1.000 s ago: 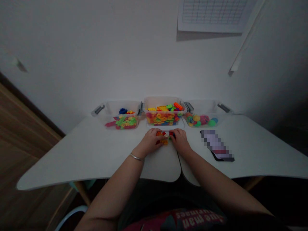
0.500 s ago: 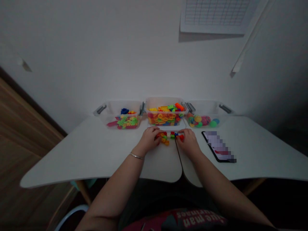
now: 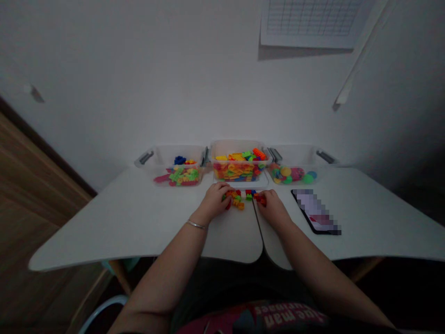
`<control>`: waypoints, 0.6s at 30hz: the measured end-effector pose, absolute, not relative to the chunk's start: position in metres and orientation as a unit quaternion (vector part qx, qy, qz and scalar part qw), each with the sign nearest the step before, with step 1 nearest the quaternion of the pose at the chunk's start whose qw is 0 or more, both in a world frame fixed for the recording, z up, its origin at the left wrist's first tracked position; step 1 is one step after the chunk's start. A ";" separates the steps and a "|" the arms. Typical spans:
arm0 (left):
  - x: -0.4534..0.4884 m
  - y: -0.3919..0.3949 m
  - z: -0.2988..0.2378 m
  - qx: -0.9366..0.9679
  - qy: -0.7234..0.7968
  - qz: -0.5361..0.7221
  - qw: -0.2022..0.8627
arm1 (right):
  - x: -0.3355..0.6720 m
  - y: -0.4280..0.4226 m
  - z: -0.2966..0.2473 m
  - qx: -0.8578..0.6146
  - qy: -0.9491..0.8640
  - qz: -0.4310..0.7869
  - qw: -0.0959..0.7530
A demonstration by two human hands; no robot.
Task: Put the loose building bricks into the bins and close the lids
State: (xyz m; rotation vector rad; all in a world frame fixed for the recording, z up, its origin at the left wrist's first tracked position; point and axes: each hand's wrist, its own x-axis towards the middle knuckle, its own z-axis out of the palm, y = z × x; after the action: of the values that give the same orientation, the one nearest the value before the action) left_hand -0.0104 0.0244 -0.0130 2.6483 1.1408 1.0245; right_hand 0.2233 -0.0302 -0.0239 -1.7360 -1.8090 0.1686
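A small pile of coloured plastic blocks lies on the white table in front of the middle bin. My left hand, with a bracelet on its wrist, rests curled against the pile's left side, fingers touching orange and red blocks. On the pile's right side, my right hand has its fingers closed on a red block. Both hands sit low on the tabletop.
Three clear plastic bins stand in a row at the table's back: the left bin with green and red pieces, the middle bin full of blocks, the right bin with round toys. A phone lies at right.
My right hand has slid to the right away from my left, pulling a red block with it. The pile between the hands has spread out. The left hand has hardly moved.
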 end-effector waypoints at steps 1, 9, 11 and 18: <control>-0.010 0.025 -0.013 0.865 0.370 0.336 0.043 | 0.224 -0.029 -0.026 -0.654 -0.682 0.069 0.319; -0.009 0.020 -0.010 0.871 0.357 0.333 0.052 | 0.224 -0.025 -0.026 -0.598 -0.643 0.088 0.471; -0.007 0.019 -0.008 0.875 0.351 0.327 0.054 | 0.223 -0.024 -0.026 -0.575 -0.644 0.095 0.496; -0.007 0.016 -0.006 0.880 0.355 0.310 0.053 | 0.220 -0.020 -0.028 -0.551 -0.634 0.136 0.526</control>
State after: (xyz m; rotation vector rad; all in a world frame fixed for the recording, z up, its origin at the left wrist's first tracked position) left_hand -0.0066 0.0165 -0.0065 2.6762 1.0785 0.9428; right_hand 0.2198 -0.0200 -0.0284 -1.3165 -1.5162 0.3241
